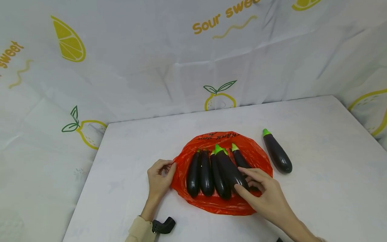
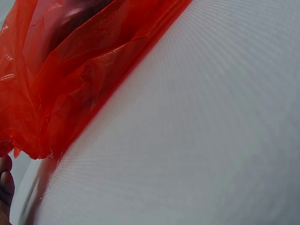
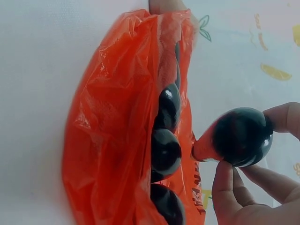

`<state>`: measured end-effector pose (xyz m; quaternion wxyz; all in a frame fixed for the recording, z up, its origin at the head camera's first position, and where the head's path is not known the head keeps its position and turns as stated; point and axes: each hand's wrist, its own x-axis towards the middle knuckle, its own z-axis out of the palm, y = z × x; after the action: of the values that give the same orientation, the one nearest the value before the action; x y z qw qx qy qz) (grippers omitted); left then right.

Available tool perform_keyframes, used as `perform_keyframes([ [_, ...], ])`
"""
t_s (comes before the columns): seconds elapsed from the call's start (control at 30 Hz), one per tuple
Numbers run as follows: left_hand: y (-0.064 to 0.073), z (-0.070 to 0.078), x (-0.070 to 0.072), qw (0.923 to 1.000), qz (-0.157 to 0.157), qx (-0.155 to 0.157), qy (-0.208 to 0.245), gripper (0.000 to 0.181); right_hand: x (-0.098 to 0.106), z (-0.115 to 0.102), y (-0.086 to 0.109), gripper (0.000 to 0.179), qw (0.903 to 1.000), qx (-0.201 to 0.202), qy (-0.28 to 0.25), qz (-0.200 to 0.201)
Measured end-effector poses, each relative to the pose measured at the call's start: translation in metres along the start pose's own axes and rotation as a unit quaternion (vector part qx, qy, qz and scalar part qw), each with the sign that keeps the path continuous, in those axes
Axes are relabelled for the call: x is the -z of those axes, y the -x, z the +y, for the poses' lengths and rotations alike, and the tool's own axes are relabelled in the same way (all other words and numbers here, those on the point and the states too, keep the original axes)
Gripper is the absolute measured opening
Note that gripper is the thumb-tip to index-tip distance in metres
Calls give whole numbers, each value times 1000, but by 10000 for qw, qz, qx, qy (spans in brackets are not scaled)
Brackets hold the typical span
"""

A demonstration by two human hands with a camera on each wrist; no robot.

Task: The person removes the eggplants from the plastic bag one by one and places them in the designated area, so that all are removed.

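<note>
An orange-red plastic bag (image 1: 211, 205) lies spread in the middle of the table, its mouth facing up. Several dark purple eggplants (image 1: 193, 174) with green caps lie side by side in it. At the bag's left edge, my left hand (image 1: 161, 178) pinches the plastic between thumb and fingers. My right hand (image 1: 266, 193) grips one eggplant (image 1: 229, 168) by its thick end, over the others. In the right wrist view, that eggplant (image 3: 241, 136) sits between thumb and fingers, raised above the bag's opening. The left wrist view shows mostly bag plastic (image 2: 79, 84).
A single eggplant (image 1: 277, 153) lies on the white tabletop (image 1: 323, 161), right of the bag. Behind the table hangs a white cloth (image 1: 136, 87) printed with lemons. A black strap (image 1: 164, 225) sits at the left wrist.
</note>
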<state>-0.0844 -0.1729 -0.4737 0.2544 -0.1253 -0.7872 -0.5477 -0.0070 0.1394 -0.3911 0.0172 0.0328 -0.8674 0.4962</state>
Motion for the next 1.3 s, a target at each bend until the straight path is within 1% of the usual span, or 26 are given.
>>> perform_keyframes([
  [0.13,1,-8,1,10000,18,-12,53,15,2,1,1,48,10000,35,-25,33],
  [0.27,2,-10,1,9999,15,-87,111,14,5,2,3,46,9997,194,-48,135],
  [0.33,2,-10,1,9999,3,-68,108,13,6,3,4,45,9992,324,-54,218],
  [0.43,2,-10,2,9999,-50,82,106,10,8,5,4,45,9983,472,-111,317],
  [0.57,3,-9,2,9999,-35,101,122,10,12,7,5,45,9980,455,-147,408],
  [0.67,3,-9,1,9999,1,5,155,12,15,10,5,46,9979,416,-81,499],
  [0.77,3,-9,1,9998,16,-56,179,12,18,13,5,45,9969,482,-53,615],
  [1.0,2,-10,1,9996,-14,-36,285,10,27,19,4,48,9931,717,-134,923],
  [1.13,2,-10,1,9997,15,-17,253,12,33,21,4,49,9908,815,-202,1058],
  [1.3,2,-12,0,9996,121,-168,213,17,39,24,2,51,9896,824,-186,1162],
])
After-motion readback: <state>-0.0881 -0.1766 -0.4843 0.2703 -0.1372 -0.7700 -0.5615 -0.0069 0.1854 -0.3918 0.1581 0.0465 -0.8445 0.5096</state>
